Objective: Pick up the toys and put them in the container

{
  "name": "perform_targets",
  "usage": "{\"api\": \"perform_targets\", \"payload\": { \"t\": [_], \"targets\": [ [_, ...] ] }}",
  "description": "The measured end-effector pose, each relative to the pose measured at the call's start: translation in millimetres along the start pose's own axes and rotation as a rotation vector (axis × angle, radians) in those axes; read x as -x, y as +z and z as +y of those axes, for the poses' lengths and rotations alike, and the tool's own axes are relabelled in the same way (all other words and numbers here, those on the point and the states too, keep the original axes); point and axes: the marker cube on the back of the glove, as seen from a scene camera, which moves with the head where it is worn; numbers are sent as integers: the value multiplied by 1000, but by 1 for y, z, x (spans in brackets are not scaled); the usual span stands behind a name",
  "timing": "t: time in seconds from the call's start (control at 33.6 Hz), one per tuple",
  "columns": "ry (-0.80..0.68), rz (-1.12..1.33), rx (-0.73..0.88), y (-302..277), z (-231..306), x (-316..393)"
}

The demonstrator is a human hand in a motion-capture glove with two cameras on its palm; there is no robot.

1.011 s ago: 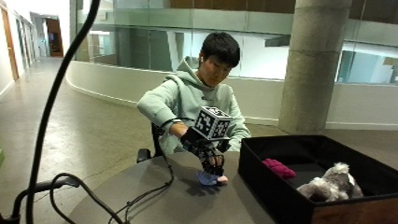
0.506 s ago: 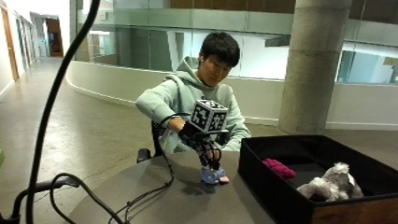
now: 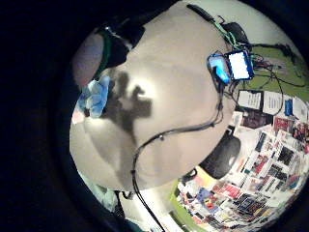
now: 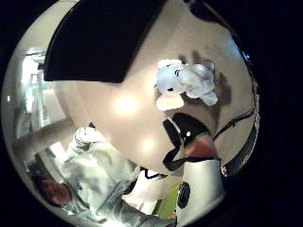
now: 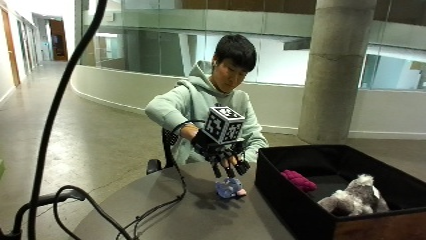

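Note:
A small pale blue plush toy [image 5: 229, 189] lies on the round grey table [image 5: 180, 215], close to the black container [image 5: 283, 200]. My gloved right hand [image 5: 223, 156] hangs just above the toy with its fingers pointing down and spread, holding nothing. The thumb side palm view shows the toy [image 4: 187, 82] lying free on the table beside the container [image 4: 99, 38]. It also appears in the little finger side palm view as the blue toy [image 3: 95, 96] next to one fingertip [image 3: 89, 58]. Inside the container lie a pink toy [image 5: 299, 180] and a grey plush dog [image 5: 353, 197].
A black cable [image 5: 163, 205] runs across the table from the hand toward its near left edge. A small device with a lit screen [image 3: 231, 65] sits at the table's rim. The container's wall stands right beside the toy.
The hand was down on the blue toy a second ago and has risen a little off it. The toy stays on the table.

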Motion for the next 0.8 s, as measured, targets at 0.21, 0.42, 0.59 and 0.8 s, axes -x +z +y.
{"api": "perform_targets", "payload": {
  "t": [0.21,0.42,0.59,0.8],
  "targets": [
    [-2,14,111,13,-9,5],
    [10,83,200,27,-22,1],
    [2,112,192,39,-32,4],
    [-19,118,109,46,-34,15]
  ]
}}
